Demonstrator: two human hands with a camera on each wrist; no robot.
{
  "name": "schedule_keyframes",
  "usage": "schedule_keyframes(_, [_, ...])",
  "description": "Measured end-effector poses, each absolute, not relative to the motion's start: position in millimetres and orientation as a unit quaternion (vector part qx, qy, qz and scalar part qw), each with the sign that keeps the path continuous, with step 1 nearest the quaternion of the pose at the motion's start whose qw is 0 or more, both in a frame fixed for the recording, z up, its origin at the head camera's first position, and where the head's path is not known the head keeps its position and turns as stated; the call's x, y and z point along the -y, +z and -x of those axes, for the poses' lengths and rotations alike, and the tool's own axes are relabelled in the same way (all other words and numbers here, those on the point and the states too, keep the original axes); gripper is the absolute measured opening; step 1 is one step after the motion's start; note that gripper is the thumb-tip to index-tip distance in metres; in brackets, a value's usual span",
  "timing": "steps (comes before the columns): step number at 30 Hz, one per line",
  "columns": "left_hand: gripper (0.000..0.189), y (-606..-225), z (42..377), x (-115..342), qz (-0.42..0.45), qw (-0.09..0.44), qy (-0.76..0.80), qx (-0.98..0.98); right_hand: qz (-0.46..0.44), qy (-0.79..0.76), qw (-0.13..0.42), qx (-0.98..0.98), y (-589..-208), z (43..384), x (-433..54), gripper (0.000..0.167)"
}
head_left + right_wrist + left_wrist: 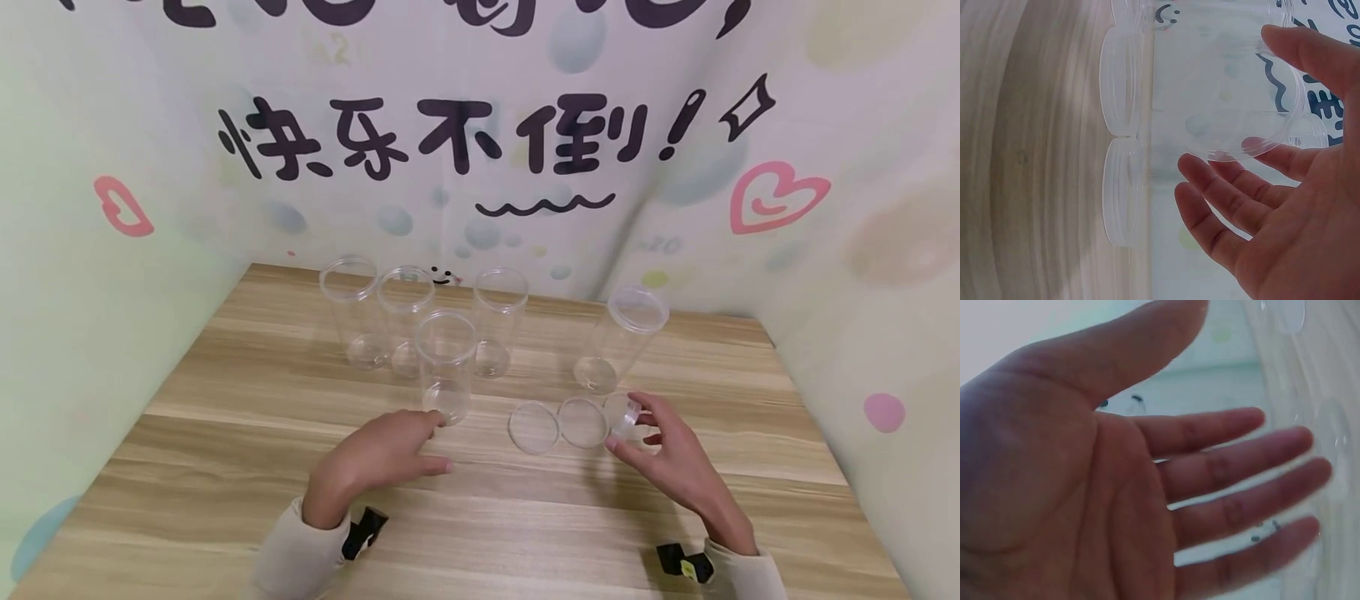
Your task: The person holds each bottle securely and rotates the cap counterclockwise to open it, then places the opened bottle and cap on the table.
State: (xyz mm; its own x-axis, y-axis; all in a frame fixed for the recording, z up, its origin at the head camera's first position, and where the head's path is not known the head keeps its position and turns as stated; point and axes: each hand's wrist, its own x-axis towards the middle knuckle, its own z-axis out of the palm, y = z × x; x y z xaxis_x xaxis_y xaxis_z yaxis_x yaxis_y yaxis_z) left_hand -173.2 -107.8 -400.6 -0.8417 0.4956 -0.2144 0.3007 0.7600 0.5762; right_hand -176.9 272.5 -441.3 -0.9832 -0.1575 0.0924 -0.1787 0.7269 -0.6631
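Note:
My right hand (667,454) pinches a clear round lid (1229,94) by its edge, between thumb and fingers, tilted up off the table. Below it, clear lids (534,427) lie side by side in a row; the one nearest the hand is partly hidden. My left hand (382,454) has its fingers extended and spread, palm bare in the left wrist view. In the head view its fingertips overlap the base of the front clear plastic cup (447,367); whether they touch cannot be told.
Several clear cups (501,321) stand upright behind the front one. Farther right, another cup (611,354) appears to have a lid on top. A printed cloth backdrop (442,150) rises behind the wooden table (247,467), with pale side walls.

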Motion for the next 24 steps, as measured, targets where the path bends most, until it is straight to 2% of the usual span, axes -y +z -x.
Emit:
schedule_keyframes(6, [0.046,-406.6,175.1,88.8,-0.283,0.148,0.284,-0.904,-0.084,0.357,0.008,0.930,-438.8,174.8,-272.0,0.069])
schedule_keyframes(14, [0.073,-412.5,180.6,59.6,-0.284,0.069,0.345,-0.892,-0.081,0.353,0.004,0.932,-438.6,172.5,-272.3,0.071])
schedule_keyframes(24, [0.091,-416.1,198.0,25.0,-0.250,0.037,0.397,-0.882,-0.083,0.365,0.012,0.927,-441.5,170.6,-271.7,0.072])
